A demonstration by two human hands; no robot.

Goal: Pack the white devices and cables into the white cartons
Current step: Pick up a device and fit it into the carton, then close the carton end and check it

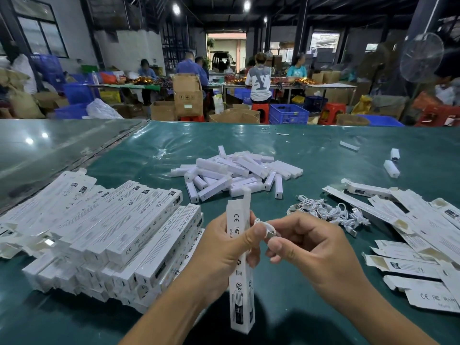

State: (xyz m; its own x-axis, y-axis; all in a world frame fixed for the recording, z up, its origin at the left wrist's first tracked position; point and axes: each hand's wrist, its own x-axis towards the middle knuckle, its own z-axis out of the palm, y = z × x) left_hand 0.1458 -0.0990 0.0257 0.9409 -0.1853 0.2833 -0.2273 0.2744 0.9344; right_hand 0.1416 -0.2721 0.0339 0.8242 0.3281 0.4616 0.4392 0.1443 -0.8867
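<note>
Over the near edge of the green surface [311, 150], the left hand [224, 247] grips a long white carton [241, 275], holding it nearly upright with its top flap open and its printed side toward the camera; the thumb lies across the front of the box and the fingers curl round it. Just to its right, the right hand [306, 245] pinches a small coiled white cable [263, 226] between thumb and fingertips, close to the carton's upper part and touching the left thumb. Whether the cable's end has entered the box cannot be told. To the left, a large stack of closed white cartons [119, 235] lies in rows on the surface. Beyond the hands, in the middle of the surface, sits a loose heap of white devices [236, 170], short bars piled across one another. Near that heap, to the right, lies a tangle of white cables [326, 212]. Further right, flat and half-folded empty cartons [410, 232] lie scattered, overlapping. A few single white devices [392, 168] rest apart toward the far right of the surface. Behind the surface, people [258, 80] sit at tables among brown boxes and blue crates [288, 113].
</note>
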